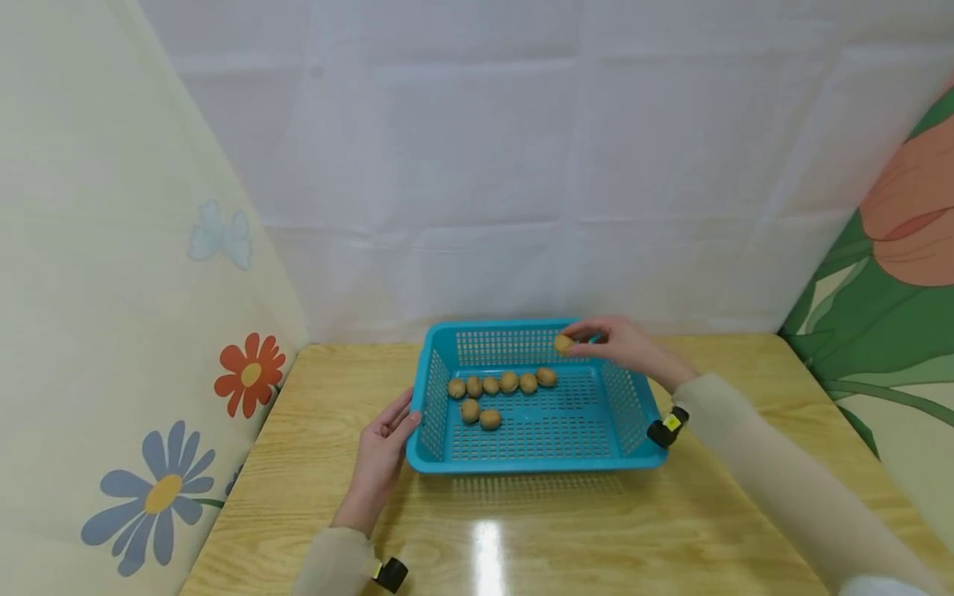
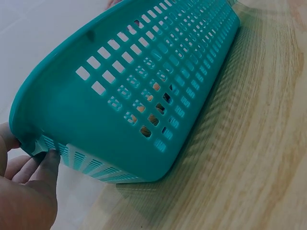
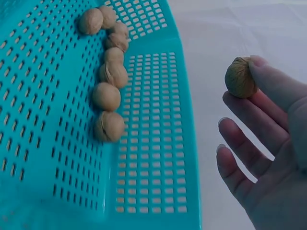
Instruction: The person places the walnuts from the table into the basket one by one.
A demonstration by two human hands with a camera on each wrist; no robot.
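Note:
A blue plastic basket [image 1: 532, 463] with slotted walls stands on the wooden table. On its floor several walnuts [image 1: 509, 382] form a row near the back wall, and two more lie in front of the row's left part. My left hand [image 1: 382, 455] holds the basket's left rim; in the left wrist view its fingers [image 2: 48, 167] bend under the rim at a corner. Between thumb and forefinger, my right hand [image 1: 614, 341] pinches one walnut [image 3: 241, 78] above the back right of the basket. The other right fingers are spread apart and touch nothing.
The wooden table [image 1: 298, 463] reaches around the basket. Behind it hangs a white cloth backdrop [image 1: 477, 165]. A flower-patterned panel stands at the left [image 1: 164, 348] and another at the right [image 1: 894, 331].

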